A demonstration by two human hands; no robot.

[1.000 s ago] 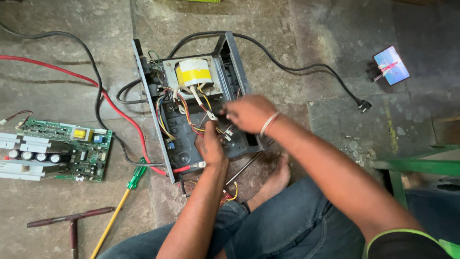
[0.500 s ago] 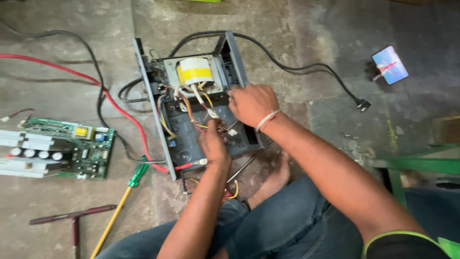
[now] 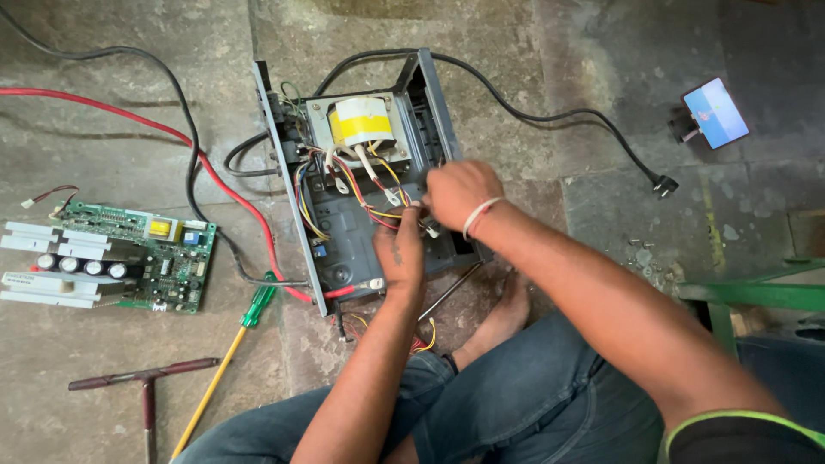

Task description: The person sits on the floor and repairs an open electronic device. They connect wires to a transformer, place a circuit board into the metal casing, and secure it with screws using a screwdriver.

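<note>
An opened grey metal chassis (image 3: 344, 249) is seen from above, set on a stained concrete floor (image 3: 533, 103), in the middle of the scene; a transformer (image 3: 361, 122) wrapped in yellow and white tape is mounted at its far end, and a bundle of coloured wires (image 3: 357, 185) is fanned out from it towards the near end.

The left hand (image 3: 400, 253) is laid inside the chassis, at its near right part, with its fingers pinched on wires; the right hand (image 3: 460, 193), banded at the wrist with a pale cord, is curled shut just beside it, to the right, on the ends of the same wires; what exactly is pinched cannot be told.

A green circuit board (image 3: 129, 253) with white heat sinks is laid well apart on the left; a red cable (image 3: 215, 176) and a black cable (image 3: 172, 94) are trailed between it and the chassis; a screwdriver (image 3: 228, 361) with a green and yellow handle is placed near the chassis's near left corner; a T-shaped tool (image 3: 142, 382) is seen further left and nearer.

A black power cord (image 3: 559, 116) is run to the right, ended in a plug (image 3: 663, 184); a phone (image 3: 715, 113) with a lit screen is propped at the far right; a bare foot (image 3: 507, 314) and blue jeans (image 3: 516, 404) are shown at the near edge.
</note>
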